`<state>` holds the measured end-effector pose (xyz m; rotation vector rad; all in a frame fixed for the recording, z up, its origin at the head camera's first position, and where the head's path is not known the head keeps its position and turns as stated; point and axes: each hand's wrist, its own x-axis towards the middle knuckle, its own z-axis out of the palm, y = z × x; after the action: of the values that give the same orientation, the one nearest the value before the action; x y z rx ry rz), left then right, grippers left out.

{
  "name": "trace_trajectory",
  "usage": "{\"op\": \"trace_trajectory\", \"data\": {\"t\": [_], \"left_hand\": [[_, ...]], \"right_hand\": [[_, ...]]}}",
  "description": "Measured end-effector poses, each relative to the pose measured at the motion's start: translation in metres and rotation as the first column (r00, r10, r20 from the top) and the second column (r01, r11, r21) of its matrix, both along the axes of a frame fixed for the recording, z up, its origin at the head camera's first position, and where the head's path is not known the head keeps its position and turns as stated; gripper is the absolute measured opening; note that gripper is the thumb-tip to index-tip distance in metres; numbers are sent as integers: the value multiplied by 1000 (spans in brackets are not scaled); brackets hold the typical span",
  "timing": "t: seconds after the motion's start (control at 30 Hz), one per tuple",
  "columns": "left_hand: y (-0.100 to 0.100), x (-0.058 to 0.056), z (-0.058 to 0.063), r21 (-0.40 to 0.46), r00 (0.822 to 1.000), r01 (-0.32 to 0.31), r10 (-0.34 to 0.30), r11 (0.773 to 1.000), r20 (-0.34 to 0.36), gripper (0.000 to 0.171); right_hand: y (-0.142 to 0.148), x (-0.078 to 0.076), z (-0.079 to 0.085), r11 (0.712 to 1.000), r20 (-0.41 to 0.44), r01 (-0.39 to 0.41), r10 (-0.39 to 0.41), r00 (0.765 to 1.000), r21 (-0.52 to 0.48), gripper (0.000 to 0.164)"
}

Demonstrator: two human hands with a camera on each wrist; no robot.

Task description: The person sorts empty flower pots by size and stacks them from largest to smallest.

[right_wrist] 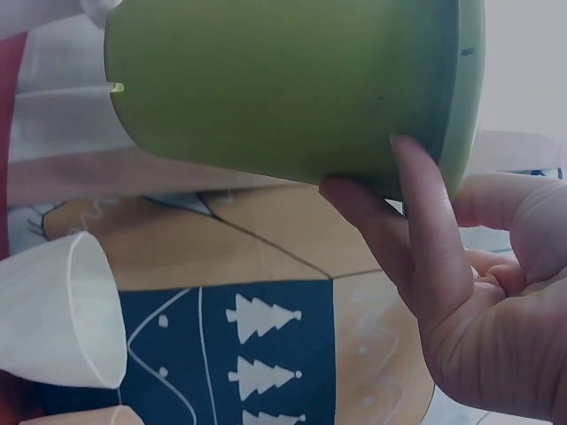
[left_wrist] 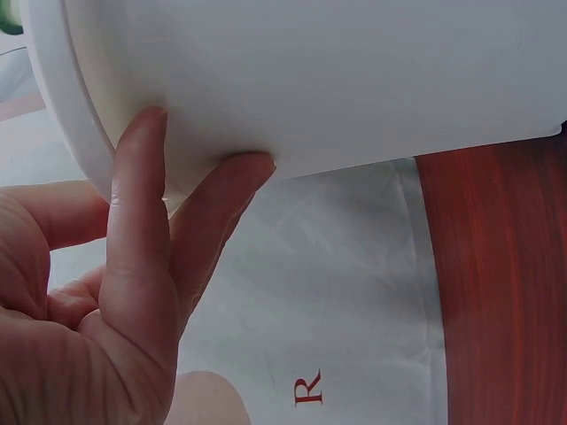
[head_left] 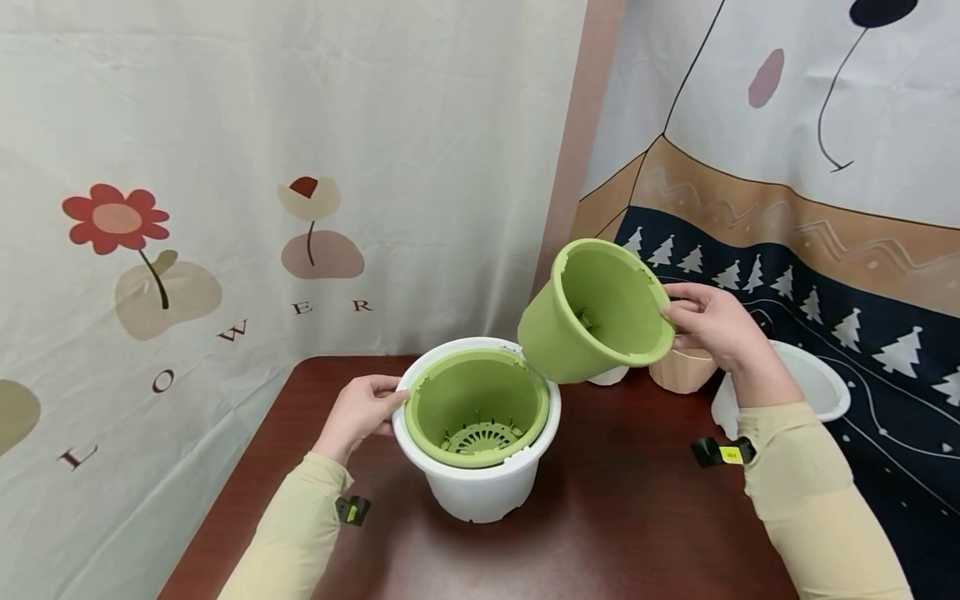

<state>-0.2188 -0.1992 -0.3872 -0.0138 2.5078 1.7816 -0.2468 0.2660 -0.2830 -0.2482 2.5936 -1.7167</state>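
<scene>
A white flowerpot (head_left: 480, 492) stands on the table with a green flowerpot (head_left: 480, 404) nested inside it, slotted base showing. My left hand (head_left: 365, 410) pinches the white pot's rim at its left side; in the left wrist view the fingers (left_wrist: 142, 221) lie against the outer wall under the rim. Up in the air to the right, my right hand (head_left: 708, 325) grips a second green flowerpot (head_left: 577, 333) by its rim, tilted with its mouth toward me. Its lower end overlaps the nested pot's rim in the head view. Fingers (right_wrist: 430, 221) press its outside in the right wrist view.
Behind the raised pot stand a peach faceted pot (head_left: 682, 372) and a small white pot (right_wrist: 66, 310). A larger white pot (head_left: 813, 379) lies near my right forearm. The dark red table (head_left: 637, 500) meets printed curtains (head_left: 420, 167) at the back and right.
</scene>
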Motion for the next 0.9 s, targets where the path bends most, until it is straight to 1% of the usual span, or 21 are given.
{"op": "trace_trajectory", "data": {"t": [0.2,0.43,0.63,0.9], "left_hand": [[0,0,1,7,1000,1,-1,1000,2,38],[0,0,1,8,1000,0,0,1000,5,38],[0,0,0,-3,1000,1,0,1000,4,37],[0,-1,-1,-8,1000,0,0,1000,2,37]], "right_hand": [[-12,0,5,996,-18,-60,59,998,-60,51],[-29,-2,6,986,-39,-126,123,992,-109,48],[-43,-4,5,981,-43,-157,153,987,-110,47],[-58,-5,1,968,-27,-198,196,980,-155,44]]}}
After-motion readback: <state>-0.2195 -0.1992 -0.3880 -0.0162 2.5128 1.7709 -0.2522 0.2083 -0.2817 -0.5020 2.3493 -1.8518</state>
